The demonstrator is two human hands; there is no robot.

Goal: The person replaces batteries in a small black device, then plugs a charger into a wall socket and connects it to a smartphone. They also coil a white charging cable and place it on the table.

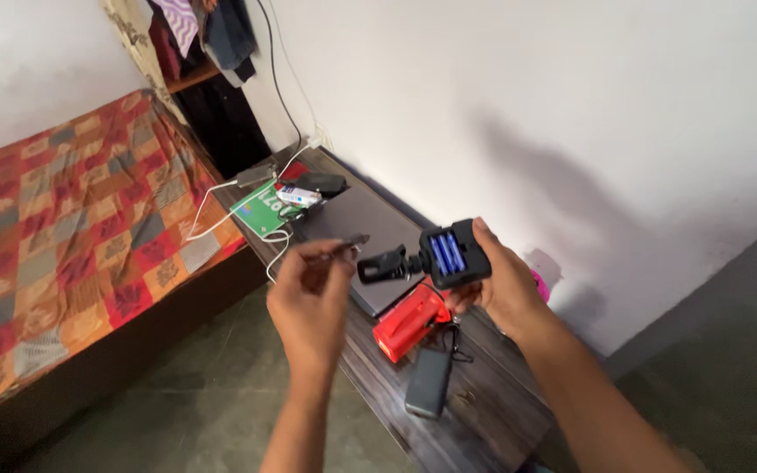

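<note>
Down low, a dark wooden table (484, 412) running along a white wall (527, 96). On it, a closed grey laptop (365, 236), a red box-like gadget (409, 322) just in front of that, and a dark power bank (428, 384) lying nearest. At the far end, a black mouse (321, 182) beside a green booklet (262, 208), with a white cable (212, 206) looping off the edge. A spot of pink (539, 285) tight against the wall. Off to the left, a bed under a patchwork cover (63, 228) in red, orange and grey. Up top, clothes (208, 31) hanging over a shelf. Below, a bare grey floor (194, 412).
</note>
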